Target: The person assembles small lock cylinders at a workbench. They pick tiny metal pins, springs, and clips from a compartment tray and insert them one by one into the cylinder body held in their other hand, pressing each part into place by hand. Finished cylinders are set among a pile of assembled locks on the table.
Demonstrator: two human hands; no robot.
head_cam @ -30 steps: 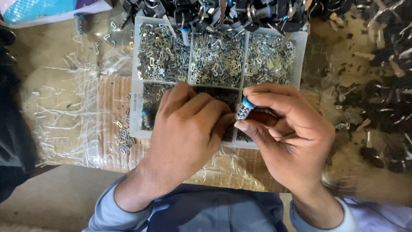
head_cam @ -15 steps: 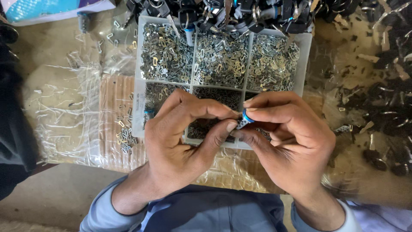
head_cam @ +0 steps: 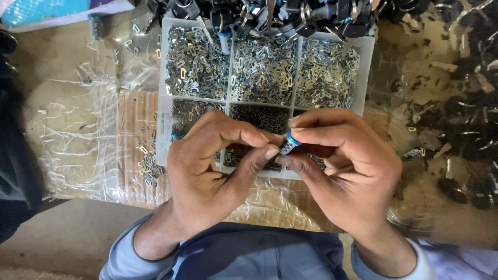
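Hands meeting over front edge of white plastic compartment tray (head_cam: 162, 136) w/ small silver metal clips. Right hand (head_cam: 348, 171) pinching small silver cylinder w/ blue ring (head_cam: 288, 145) btwn thumb & forefinger, closed tight. Left hand (head_cam: 212, 166) pressing thumb & finger tips onto same piece, closed on it. Crinkled clear plastic sheet (head_cam: 78, 140) lying under tray.

A flat packet (head_cam: 57, 11) in turquoise, white and a bit of purple lies at the far left corner of the table. A small pale label (head_cam: 165, 123) sits on the left wall of the white divided tray (head_cam: 162, 103).
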